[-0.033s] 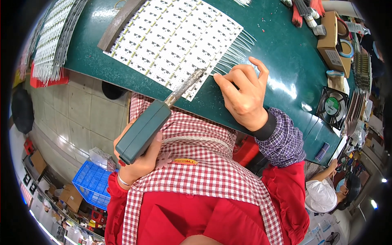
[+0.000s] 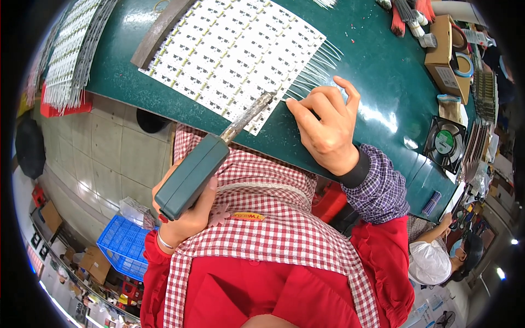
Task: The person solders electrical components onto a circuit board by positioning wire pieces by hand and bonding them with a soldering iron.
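Note:
My left hand (image 2: 183,221) grips the dark green handle of a soldering iron (image 2: 192,174). Its metal barrel slants up and to the right, and the tip rests at the near edge of a white panel of small circuit boards (image 2: 235,54) lying on the green table (image 2: 383,71). My right hand (image 2: 328,131) lies just right of the tip, fingers curled, pinching and pressing thin white wires (image 2: 320,68) that fan out from the panel's right edge.
A stack of white strip boards (image 2: 71,49) sits over a red tray (image 2: 60,106) at the left. A cardboard box (image 2: 443,54), a tape roll (image 2: 465,64) and a small fan (image 2: 445,142) stand at the right. On the floor stands a blue crate (image 2: 123,246). Another person (image 2: 437,262) sits at the lower right.

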Demonstrator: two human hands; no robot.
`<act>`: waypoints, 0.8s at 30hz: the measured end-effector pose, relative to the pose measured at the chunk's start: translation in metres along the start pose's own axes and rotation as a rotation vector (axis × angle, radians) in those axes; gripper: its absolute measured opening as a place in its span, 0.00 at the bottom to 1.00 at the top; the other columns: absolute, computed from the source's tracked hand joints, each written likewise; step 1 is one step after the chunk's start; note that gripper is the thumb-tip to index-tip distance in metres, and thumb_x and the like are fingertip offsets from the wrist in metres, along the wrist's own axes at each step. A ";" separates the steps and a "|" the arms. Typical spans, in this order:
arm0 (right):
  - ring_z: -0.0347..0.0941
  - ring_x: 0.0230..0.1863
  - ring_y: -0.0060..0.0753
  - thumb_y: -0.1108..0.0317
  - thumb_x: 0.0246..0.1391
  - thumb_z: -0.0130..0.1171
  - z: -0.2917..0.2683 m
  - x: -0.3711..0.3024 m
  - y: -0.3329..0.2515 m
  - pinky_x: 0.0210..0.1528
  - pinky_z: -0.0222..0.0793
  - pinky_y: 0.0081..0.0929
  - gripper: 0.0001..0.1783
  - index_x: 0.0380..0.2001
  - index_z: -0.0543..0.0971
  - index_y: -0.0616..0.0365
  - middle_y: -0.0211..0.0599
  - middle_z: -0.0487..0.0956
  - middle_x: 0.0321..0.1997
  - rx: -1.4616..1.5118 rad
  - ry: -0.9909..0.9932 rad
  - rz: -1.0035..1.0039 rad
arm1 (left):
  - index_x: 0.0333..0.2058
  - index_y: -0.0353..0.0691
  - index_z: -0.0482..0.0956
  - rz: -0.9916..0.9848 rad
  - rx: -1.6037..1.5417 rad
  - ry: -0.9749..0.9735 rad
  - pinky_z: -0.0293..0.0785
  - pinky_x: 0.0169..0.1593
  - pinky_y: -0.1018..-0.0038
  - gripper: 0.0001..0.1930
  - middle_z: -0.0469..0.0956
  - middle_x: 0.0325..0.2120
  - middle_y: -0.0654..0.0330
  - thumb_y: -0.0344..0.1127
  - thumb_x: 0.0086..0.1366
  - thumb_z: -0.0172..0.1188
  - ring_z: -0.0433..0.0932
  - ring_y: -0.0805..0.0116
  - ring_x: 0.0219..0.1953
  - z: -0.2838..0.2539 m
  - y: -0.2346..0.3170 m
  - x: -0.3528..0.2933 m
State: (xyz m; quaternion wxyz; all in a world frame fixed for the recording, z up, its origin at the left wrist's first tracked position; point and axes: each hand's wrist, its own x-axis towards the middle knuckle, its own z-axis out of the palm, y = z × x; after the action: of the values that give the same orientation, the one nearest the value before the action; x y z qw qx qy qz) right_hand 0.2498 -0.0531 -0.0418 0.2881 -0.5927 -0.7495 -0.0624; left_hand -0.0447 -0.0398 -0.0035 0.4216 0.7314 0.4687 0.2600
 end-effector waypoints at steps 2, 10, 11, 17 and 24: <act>0.74 0.37 0.30 0.77 0.36 0.69 0.000 0.001 0.000 0.61 0.63 0.52 0.16 0.34 0.85 0.52 0.23 0.76 0.29 -0.001 -0.002 0.002 | 0.37 0.27 0.85 -0.016 -0.007 -0.001 0.81 0.40 0.67 0.11 0.84 0.35 0.46 0.23 0.54 0.69 0.85 0.52 0.34 0.000 0.000 0.000; 0.75 0.38 0.29 0.73 0.39 0.64 0.002 0.000 -0.004 0.62 0.61 0.54 0.11 0.32 0.83 0.53 0.23 0.74 0.28 0.010 0.064 -0.008 | 0.37 0.26 0.84 -0.032 -0.043 -0.039 0.82 0.42 0.67 0.11 0.84 0.34 0.45 0.21 0.53 0.69 0.85 0.53 0.35 0.001 -0.002 -0.001; 0.75 0.38 0.29 0.73 0.39 0.64 0.003 0.000 -0.004 0.62 0.61 0.54 0.11 0.32 0.83 0.53 0.23 0.74 0.28 0.011 0.064 -0.009 | 0.37 0.26 0.84 -0.032 -0.043 -0.038 0.82 0.42 0.67 0.11 0.84 0.34 0.45 0.21 0.53 0.69 0.85 0.53 0.35 0.001 -0.003 -0.001; 0.74 0.37 0.28 0.73 0.40 0.66 0.004 -0.001 -0.003 0.61 0.61 0.54 0.11 0.32 0.83 0.53 0.24 0.72 0.27 0.013 0.046 -0.013 | 0.36 0.29 0.83 0.009 -0.010 -0.082 0.80 0.38 0.66 0.10 0.82 0.33 0.49 0.22 0.52 0.69 0.83 0.53 0.31 0.001 0.000 0.005; 0.74 0.37 0.30 0.76 0.36 0.71 0.003 -0.001 -0.002 0.61 0.63 0.52 0.16 0.34 0.85 0.51 0.23 0.74 0.27 0.009 0.009 0.006 | 0.36 0.28 0.83 0.038 0.029 -0.102 0.79 0.35 0.68 0.10 0.82 0.34 0.48 0.21 0.53 0.68 0.82 0.54 0.31 0.000 0.000 0.007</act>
State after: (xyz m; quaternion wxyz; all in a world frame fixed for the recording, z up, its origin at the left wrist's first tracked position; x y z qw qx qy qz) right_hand 0.2471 -0.0531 -0.0437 0.2941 -0.5933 -0.7468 -0.0608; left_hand -0.0421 -0.0337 -0.0038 0.4292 0.7587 0.4362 0.2235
